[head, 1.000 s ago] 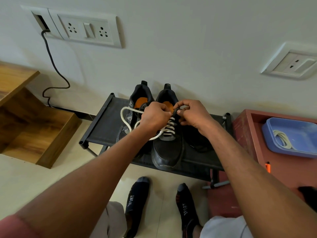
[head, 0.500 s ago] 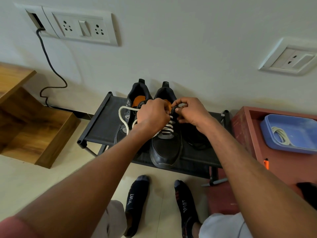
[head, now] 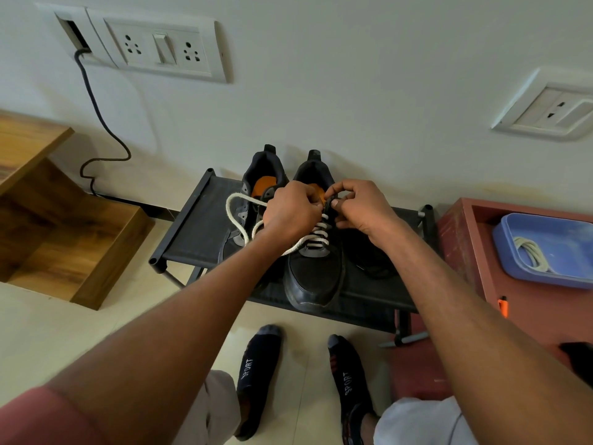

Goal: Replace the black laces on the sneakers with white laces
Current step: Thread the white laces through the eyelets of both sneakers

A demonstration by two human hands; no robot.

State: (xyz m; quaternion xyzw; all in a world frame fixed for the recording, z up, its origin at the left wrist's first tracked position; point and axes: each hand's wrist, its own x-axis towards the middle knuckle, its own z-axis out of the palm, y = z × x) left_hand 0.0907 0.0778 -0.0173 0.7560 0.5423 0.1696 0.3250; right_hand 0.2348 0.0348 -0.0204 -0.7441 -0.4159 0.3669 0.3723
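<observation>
Standing against the pale wall, a low black shoe rack [head: 199,232] carries two black sneakers side by side, toes toward the camera. Beside it on the right sits a reddish cabinet [head: 462,239] with a blue plastic tray [head: 552,232] on top; a coiled white lace [head: 531,253] lies in that tray. At the left is a wooden step unit [head: 73,239], and a dark cable [head: 102,123] hangs from the wall socket panel [head: 160,48]. The right sneaker [head: 316,277] is threaded with a white lace [head: 239,220] through most of its eyelets; the slack loops out over the left sneaker [head: 256,175]. The left hand [head: 290,211] is curled around that lace near the top eyelets. The right hand [head: 361,207] pinches the sneaker's upper edge between thumb and fingertips; whether it also holds the lace end cannot be told. Two feet in dark socks [head: 256,377] rest on the floor below.
</observation>
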